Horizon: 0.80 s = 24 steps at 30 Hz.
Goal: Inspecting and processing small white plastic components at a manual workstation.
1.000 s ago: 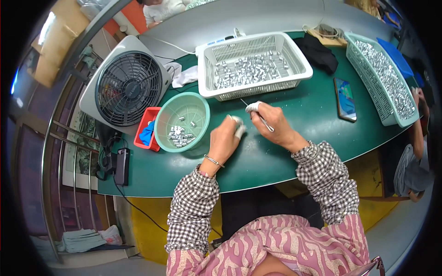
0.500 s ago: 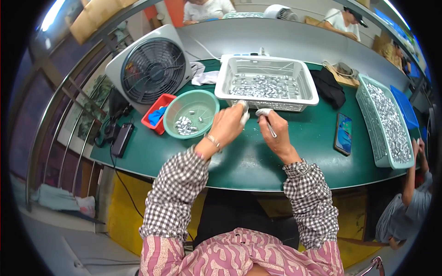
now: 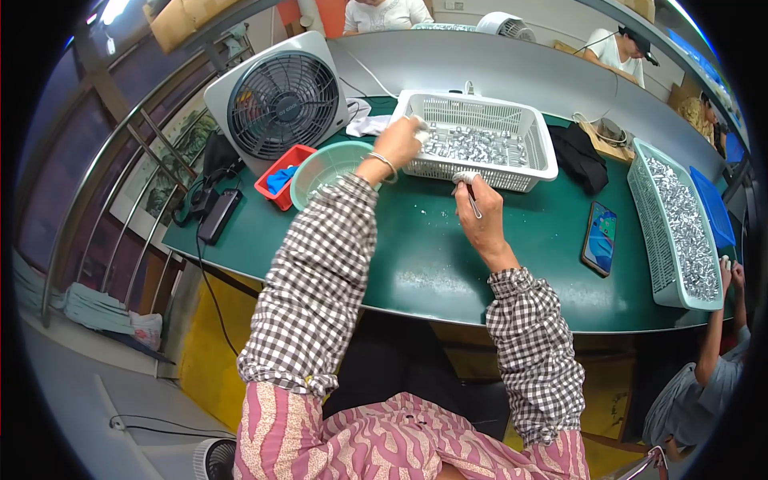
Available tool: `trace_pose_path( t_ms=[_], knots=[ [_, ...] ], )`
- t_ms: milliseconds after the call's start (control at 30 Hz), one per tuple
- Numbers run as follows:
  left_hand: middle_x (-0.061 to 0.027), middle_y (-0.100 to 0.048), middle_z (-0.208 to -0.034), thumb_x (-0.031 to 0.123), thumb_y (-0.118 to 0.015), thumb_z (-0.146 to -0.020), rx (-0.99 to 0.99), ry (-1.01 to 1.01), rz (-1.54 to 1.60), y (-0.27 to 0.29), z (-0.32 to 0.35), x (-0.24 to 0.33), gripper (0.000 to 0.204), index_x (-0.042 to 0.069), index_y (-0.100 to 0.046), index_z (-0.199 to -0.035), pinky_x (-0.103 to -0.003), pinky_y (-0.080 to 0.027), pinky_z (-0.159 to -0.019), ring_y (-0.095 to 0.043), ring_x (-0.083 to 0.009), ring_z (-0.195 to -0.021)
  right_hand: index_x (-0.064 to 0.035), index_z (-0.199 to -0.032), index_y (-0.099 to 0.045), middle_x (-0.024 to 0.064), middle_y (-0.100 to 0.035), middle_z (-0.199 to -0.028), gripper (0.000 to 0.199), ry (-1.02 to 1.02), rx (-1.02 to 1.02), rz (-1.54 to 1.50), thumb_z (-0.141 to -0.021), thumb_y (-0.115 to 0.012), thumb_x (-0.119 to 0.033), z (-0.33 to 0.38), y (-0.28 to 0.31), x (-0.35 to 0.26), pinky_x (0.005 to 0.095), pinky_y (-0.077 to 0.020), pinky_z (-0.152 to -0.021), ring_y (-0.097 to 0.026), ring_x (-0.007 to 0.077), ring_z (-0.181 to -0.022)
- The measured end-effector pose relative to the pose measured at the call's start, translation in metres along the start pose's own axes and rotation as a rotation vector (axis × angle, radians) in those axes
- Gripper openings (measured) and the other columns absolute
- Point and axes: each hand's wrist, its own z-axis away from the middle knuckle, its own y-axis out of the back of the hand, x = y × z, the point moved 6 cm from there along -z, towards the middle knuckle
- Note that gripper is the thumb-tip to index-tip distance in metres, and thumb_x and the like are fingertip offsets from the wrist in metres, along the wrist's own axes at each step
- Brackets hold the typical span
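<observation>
The left hand [image 3: 398, 144] is hanging over the left end of the white basket [image 3: 512, 182]; its fingers are bending away from me, so I cannot tell whether they are pinching anything. The right hand [image 3: 483, 216] is curling closed just in front of the basket, gripping a thin metal tool [image 3: 477, 209] whose far end the fingers are covering. In the basket, small silvery pieces [image 3: 480, 146] are lying spread about, too many to count. Left of the basket, the left sleeve [image 3: 320, 264] is cutting across the green bowl [image 3: 322, 168], hiding part of its inside. I'm counting two hands, one tool, one bowl, one red box [image 3: 273, 197] farther left of the basket, one phone [image 3: 599, 238] to its right, and one green crate [image 3: 660, 260] beyond that.
</observation>
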Motion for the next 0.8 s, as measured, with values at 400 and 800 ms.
trace_pose_path(
  t_ms=[400,800],
  knots=[
    [-0.0192,-0.064,-0.091,0.023,-0.068,-0.074,-0.253,0.326,-0.124,0.056,0.087,-0.096,0.026,0.003,-0.066,-0.091,-0.039,-0.048,-0.075,-0.062,-0.0342,-0.086,0.0017,-0.086,-0.056,0.0173,-0.058,-0.074,0.006,-0.013,-0.06,-0.029,-0.081,-0.054,-0.001,0.007,-0.012,-0.005,0.0356,-0.0452,-0.056,-0.058,0.0316,-0.063],
    [-0.0223,-0.063,-0.095,0.028,-0.069,-0.073,-0.39,0.429,-0.406,0.031,0.095,-0.095,0.033,0.001,-0.065,-0.092,-0.043,-0.047,-0.078,-0.06,-0.0364,-0.092,0.0022,-0.085,-0.054,0.0098,-0.059,-0.066,0.006,0.013,0.014,0.075,-0.085,-0.052,-0.003,0.004,-0.005,0.011,0.0272,-0.0429,-0.044,-0.053,0.0127,-0.046]
  ],
)
